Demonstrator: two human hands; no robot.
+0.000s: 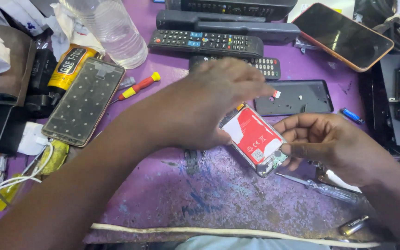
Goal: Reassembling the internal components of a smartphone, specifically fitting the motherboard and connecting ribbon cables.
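Observation:
An opened phone (255, 139) with a red battery facing up lies tilted above the purple worktop (218, 194). My right hand (329, 146) grips its lower right edge between thumb and fingers. Crossing over from the left, my left hand (209, 104) hovers above the phone's upper left end, fingers curled and slightly blurred; it hides that end. I cannot tell whether it pinches anything. A dark back cover (295, 97) lies just behind the phone.
Several remote controls (207, 42) lie at the back. A phone (341, 36) sits back right, a screen panel (84, 99) left, beside a glue tube (72, 65), a red-yellow screwdriver (139, 86) and a plastic bottle (114, 30). A clear-handled screwdriver (320, 187) lies under my right hand.

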